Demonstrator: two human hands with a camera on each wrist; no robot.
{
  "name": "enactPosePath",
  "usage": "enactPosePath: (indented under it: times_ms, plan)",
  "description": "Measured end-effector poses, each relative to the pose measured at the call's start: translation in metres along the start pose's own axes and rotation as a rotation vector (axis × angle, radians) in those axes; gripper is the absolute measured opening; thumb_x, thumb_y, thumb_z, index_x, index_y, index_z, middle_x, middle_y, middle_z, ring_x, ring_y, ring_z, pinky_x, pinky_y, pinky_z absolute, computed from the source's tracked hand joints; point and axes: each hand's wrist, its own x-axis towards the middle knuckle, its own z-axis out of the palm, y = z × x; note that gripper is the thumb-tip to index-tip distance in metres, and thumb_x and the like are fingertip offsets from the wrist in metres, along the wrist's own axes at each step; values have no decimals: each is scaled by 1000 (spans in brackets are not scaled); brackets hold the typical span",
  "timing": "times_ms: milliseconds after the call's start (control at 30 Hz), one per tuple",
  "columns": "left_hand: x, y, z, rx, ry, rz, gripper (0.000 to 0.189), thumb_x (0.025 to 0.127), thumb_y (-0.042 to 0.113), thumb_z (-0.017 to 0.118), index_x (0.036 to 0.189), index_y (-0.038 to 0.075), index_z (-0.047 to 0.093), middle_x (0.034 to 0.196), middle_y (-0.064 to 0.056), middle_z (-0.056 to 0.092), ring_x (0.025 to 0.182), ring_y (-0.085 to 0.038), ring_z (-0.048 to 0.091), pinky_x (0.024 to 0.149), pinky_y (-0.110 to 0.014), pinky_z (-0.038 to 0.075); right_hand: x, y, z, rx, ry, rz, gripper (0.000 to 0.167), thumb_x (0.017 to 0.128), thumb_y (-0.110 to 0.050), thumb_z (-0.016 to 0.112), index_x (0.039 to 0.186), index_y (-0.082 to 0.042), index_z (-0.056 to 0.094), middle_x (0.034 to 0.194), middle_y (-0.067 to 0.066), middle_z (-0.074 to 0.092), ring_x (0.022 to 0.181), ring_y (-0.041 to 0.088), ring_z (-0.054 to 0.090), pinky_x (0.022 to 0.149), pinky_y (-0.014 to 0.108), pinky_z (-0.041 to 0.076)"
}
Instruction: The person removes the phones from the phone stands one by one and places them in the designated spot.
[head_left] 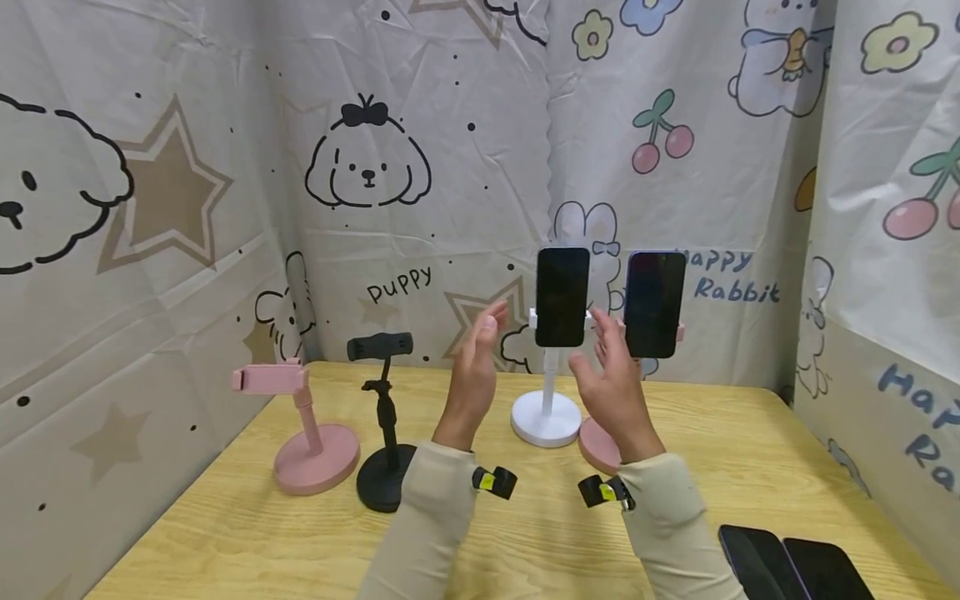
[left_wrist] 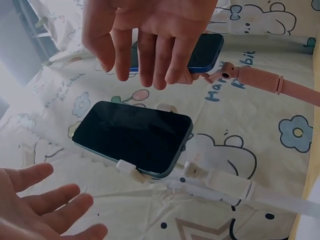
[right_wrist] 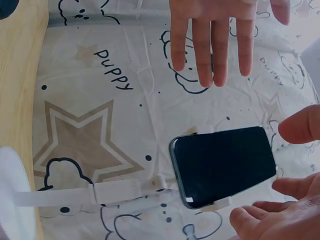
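Observation:
My left hand (head_left: 474, 375) is raised with relaxed, spread fingers, to the left of a black-screened phone (head_left: 562, 296). On the other side, my right hand (head_left: 615, 387) is also raised, its fingertips close to the phone's right edge and holding nothing. The phone stands upright in the clamp of a white phone stand (head_left: 546, 419); in the right wrist view, the white clamp (right_wrist: 217, 205) grips both its long sides. Behind my right hand, a second phone (head_left: 654, 304) sits in a pink stand (head_left: 598, 446), whose pole that hand mostly hides.
At the left of the wooden table (head_left: 525, 533) stand another pink phone stand (head_left: 317, 458) and a black one (head_left: 386, 417), both with bare clamps. Two phones, one of them dark-screened (head_left: 825, 567), lie flat at the front right. Printed cloth (head_left: 480, 167) surrounds the table.

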Motion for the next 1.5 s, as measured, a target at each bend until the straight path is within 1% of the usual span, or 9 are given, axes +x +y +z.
enactPosePath:
  times_ms: [133,300,467,667,900,1133,1333,1400,1500]
  plan:
    - [1,-4,6,17,-20,-47,62,101,55,22,150,20,33,155,0,31,142,-20,28,113,-49,23,1,6,5,18,5,48,70,96,-17,56,155,-18,16,161,2,13,145,28,20,112,45,25]
    - [1,-8,15,28,-69,-85,67,99,60,21,154,22,26,158,4,23,144,-20,22,113,-53,19,2,13,7,11,-7,98,75,96,-21,58,156,-18,11,162,0,7,145,31,19,111,48,26]
    - [2,-11,19,-22,-93,-118,65,99,61,22,154,27,23,159,7,19,145,-18,19,114,-53,16,5,18,7,12,-25,123,77,96,-24,58,156,-19,9,162,0,6,145,31,17,112,50,25]
    - [1,-17,25,-65,-187,-180,69,98,64,20,155,26,17,160,7,14,146,-19,12,115,-54,11,5,21,9,89,-43,138,80,97,-28,58,156,-19,5,162,-1,4,147,26,12,114,45,21]
    - [0,-22,29,-111,-201,-184,68,98,61,21,156,25,13,161,5,10,147,-19,8,115,-54,8,3,24,13,179,-68,158,81,98,-29,57,156,-21,1,162,6,4,147,25,9,116,44,16]
    - [-1,-25,32,-129,-220,-181,68,99,59,23,156,25,10,161,6,9,147,-17,9,116,-50,8,3,25,12,258,-88,196,81,97,-31,58,156,-21,2,161,7,7,147,23,12,117,41,15]
    - [0,-24,29,-163,-229,-176,70,99,59,22,156,22,7,161,4,10,146,-14,10,117,-45,9,4,25,11,277,-104,220,79,98,-31,56,156,-21,3,161,7,10,147,22,14,116,41,17]
    - [1,-25,29,-165,-231,-186,70,98,61,21,156,24,7,160,6,11,146,-10,10,117,-42,10,4,25,11,276,-109,226,79,98,-32,56,156,-20,4,161,6,11,146,22,15,116,41,18]
    - [1,-27,27,-172,-229,-182,71,97,62,22,156,25,7,160,6,10,146,-11,11,117,-42,9,3,23,11,271,-120,231,79,98,-34,56,156,-18,6,161,7,13,146,22,17,115,42,21]
